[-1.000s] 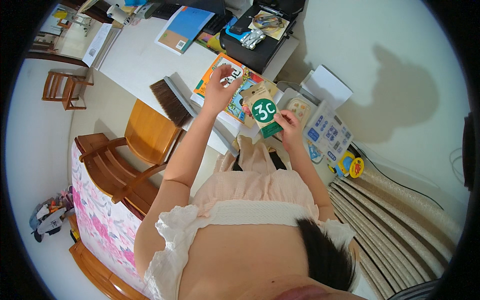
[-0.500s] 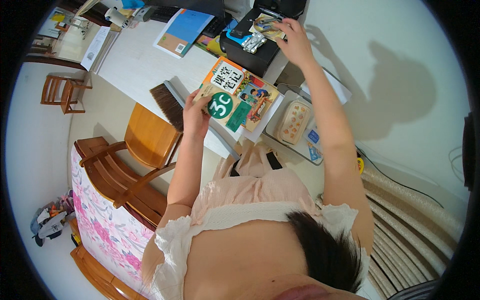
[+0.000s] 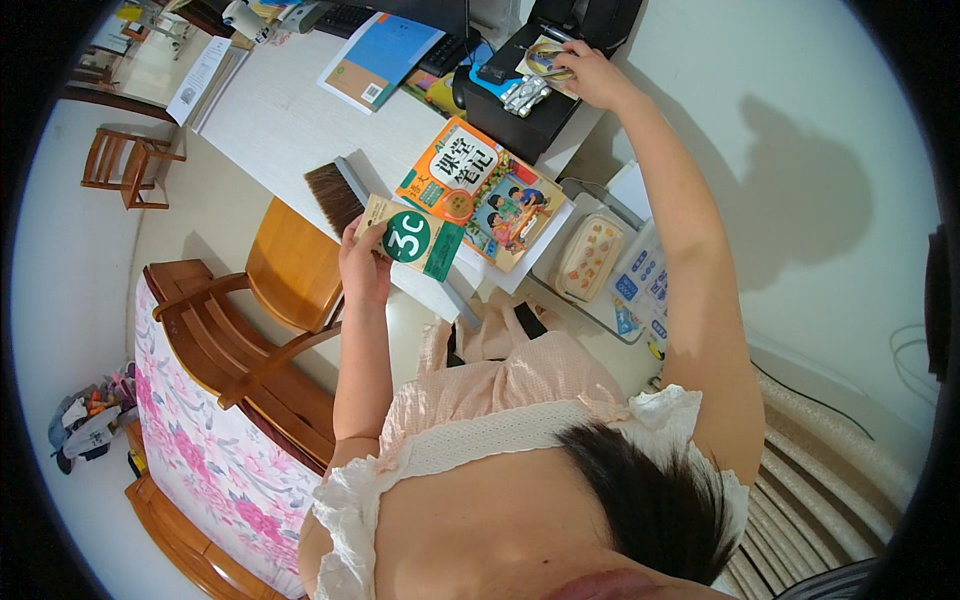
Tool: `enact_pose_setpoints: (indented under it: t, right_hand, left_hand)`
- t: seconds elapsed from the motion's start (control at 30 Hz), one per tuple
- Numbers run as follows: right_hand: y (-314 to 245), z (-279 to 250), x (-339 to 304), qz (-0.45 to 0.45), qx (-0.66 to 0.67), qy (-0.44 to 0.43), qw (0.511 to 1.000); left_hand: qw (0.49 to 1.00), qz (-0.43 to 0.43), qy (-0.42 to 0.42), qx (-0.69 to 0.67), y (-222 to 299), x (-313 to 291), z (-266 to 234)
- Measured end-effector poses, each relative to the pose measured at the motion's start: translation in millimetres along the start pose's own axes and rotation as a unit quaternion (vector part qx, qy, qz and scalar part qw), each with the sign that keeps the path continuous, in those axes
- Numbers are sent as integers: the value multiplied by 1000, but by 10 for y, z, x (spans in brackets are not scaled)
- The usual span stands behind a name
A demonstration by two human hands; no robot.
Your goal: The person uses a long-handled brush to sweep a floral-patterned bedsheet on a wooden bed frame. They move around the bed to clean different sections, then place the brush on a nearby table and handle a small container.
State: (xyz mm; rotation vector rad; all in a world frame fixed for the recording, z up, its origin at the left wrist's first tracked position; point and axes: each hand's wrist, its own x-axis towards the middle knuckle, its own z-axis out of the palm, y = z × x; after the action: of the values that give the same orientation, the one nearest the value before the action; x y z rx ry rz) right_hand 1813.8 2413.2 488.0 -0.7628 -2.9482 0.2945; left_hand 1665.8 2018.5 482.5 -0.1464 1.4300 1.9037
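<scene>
My left hand [image 3: 364, 262] grips a flat cream-and-green packet [image 3: 425, 238] by its left end, thumb on top. The packet is held over the near edge of the desk, beside an orange illustrated book [image 3: 495, 190]. My right hand [image 3: 592, 76] reaches far to the right, its fingers closed at the edge of a yellowish ring-shaped thing [image 3: 543, 60]. That thing sits on a black printer-like machine [image 3: 520, 128]; the fingertips are partly hidden. Just nearer lies a silver-grey jointed object [image 3: 526, 96]. Left of the book, a brush with brown bristles [image 3: 335, 198] rests on the desk.
A blue-and-brown notebook [image 3: 385, 62] and a black keyboard [image 3: 440, 55] lie farther back on the white desk [image 3: 270, 120]. Right of the desk stands a bin [image 3: 550, 265] holding a patterned box [image 3: 590, 258] and packets. A wooden chair [image 3: 290, 265] is at the left.
My left hand has moved left with the packet, uncovering more of the orange book. My right hand's fingers have closed in on the ring-shaped thing. The view has shifted slightly.
</scene>
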Motion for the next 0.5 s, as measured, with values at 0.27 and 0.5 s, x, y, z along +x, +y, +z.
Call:
enact_pose_setpoints:
  t: [0.27, 0.5]
  right_hand:
    - [101, 66, 35, -13, 31, 36, 999]
    - [105, 143, 18, -18, 50, 60, 997]
  left_hand:
    - [1000, -10, -20, 0, -68, 121, 167]
    - [999, -21, -39, 10, -111, 163, 260]
